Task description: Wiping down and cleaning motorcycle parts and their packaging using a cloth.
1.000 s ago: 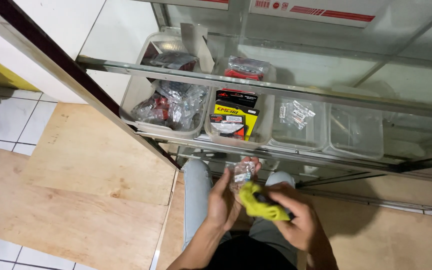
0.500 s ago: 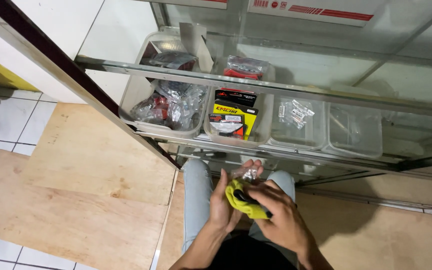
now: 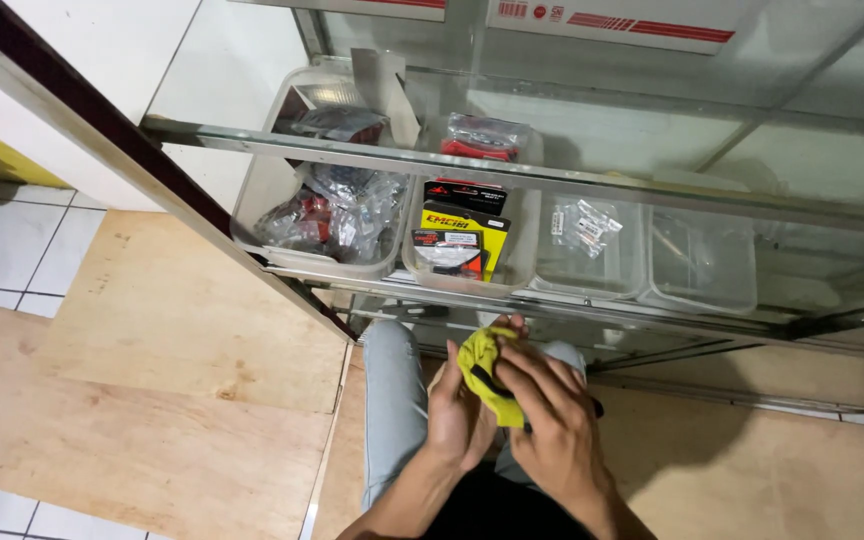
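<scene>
My left hand (image 3: 458, 413) and my right hand (image 3: 550, 423) are together over my lap, both closed around a small yellow-green packaged item with black parts (image 3: 482, 372). The right hand's fingers lie across its top and the left hand cups it from the side. A small clear packet seen before is hidden behind the hands now. Just above the hands runs the lower shelf of a glass display cabinet (image 3: 472, 165).
Clear plastic bins stand on the glass shelf: one with bagged parts (image 3: 337, 215), one with black and yellow packages (image 3: 462, 240), two nearly bare ones (image 3: 642, 250). Plywood sheets (image 3: 152, 380) cover the tiled floor at left. My jeans-clad knees (image 3: 392, 390) are below.
The hands drew closer together and my right hand slid over the yellow-green item, covering more of it. The small clear packet by the left fingers is no longer visible.
</scene>
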